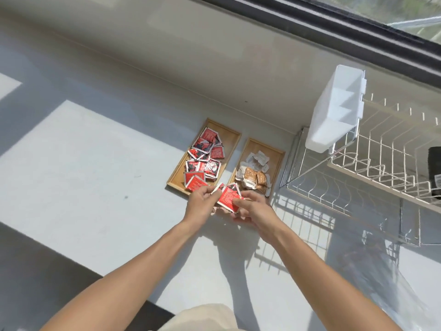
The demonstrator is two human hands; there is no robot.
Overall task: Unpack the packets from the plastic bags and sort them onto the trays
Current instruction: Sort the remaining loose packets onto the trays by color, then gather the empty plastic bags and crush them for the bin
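Two wooden trays lie side by side on the grey counter. The left tray [233, 135] holds several red packets [204, 158]. The right tray [279, 156] holds white and brown packets [255, 173]. Just in front of the trays, my left hand [201, 202] and my right hand [253, 209] together grip a small bunch of red packets [228, 197], pinched from both sides. A clear plastic bag [372, 266] lies crumpled on the counter at the right, hard to make out.
A white wire dish rack [372, 163] stands at the right with a white plastic caddy [334, 111] hung on its end. A dark object [434, 170] sits in the rack. A window frame [334, 27] runs along the back. Beige clothing [202, 318] shows at the bottom.
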